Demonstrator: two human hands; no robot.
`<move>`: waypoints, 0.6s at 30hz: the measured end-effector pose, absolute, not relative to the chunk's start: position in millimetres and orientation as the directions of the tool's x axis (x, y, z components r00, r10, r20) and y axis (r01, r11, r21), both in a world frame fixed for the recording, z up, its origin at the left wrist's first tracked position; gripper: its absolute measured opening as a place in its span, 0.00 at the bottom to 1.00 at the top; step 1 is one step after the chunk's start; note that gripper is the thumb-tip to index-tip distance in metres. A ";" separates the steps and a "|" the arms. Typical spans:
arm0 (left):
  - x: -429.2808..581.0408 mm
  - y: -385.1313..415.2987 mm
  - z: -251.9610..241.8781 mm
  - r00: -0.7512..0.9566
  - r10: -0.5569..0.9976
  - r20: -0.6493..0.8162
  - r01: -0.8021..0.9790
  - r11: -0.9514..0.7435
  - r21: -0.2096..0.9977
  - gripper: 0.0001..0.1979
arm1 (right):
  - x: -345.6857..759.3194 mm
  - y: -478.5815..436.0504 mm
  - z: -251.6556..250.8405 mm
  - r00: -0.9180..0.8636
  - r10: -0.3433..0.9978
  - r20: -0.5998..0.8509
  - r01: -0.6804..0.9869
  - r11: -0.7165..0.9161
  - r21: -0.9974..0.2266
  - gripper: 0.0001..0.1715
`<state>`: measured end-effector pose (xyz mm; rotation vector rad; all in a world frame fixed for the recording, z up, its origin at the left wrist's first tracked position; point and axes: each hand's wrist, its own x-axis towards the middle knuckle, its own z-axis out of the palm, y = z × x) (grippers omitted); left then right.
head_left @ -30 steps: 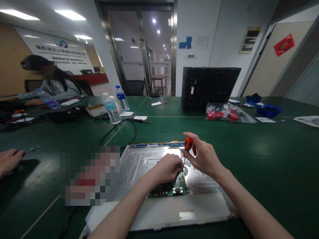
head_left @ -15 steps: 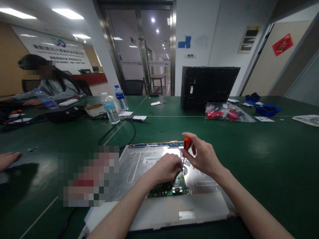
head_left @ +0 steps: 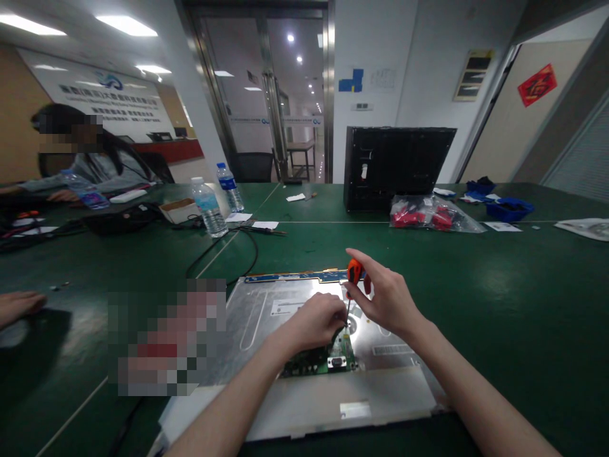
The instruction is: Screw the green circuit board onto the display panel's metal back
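Note:
My right hand (head_left: 387, 292) holds a small screwdriver (head_left: 354, 271) with an orange and black handle, its shaft pointing down. The tip meets the far corner of a green circuit board (head_left: 341, 349). My left hand (head_left: 320, 319) rests over the board, fingers closed together beside the screwdriver tip; what they pinch, if anything, is hidden. Underneath lies a flat metal display panel (head_left: 252, 346), back side up, with a blue circuit strip (head_left: 290, 277) along its far edge. A metal-framed connector (head_left: 337, 362) sits on the board's near edge.
Water bottles (head_left: 209, 208) stand beyond the panel at left, near a black cable (head_left: 257, 254). A black monitor casing (head_left: 399, 168) and a plastic bag of red parts (head_left: 431, 216) are at the back. Another person (head_left: 90, 158) sits far left; someone's hand (head_left: 21, 306) rests on the table.
The view has shifted very slightly. Both my hands and the screwdriver keep nearly the same place on the board. The other hand at the left edge reaches slightly further into view.

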<state>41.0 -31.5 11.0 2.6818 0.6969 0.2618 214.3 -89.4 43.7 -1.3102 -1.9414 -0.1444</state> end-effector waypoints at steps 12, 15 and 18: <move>42.6 -34.0 14.9 0.860 0.503 0.079 0.430 -0.801 0.415 0.06 | 213.0 -91.5 46.1 -0.147 0.773 0.617 0.816 0.448 -0.367 0.25; 42.6 -34.1 14.8 0.858 0.508 0.077 0.439 -0.802 0.405 0.06 | 213.2 -89.7 44.2 -0.158 0.758 0.633 0.822 0.456 -0.340 0.26; 42.4 -33.1 13.5 0.858 0.510 0.066 0.446 -0.801 0.399 0.05 | 212.1 -88.5 41.9 -0.156 0.735 0.660 0.834 0.456 -0.311 0.25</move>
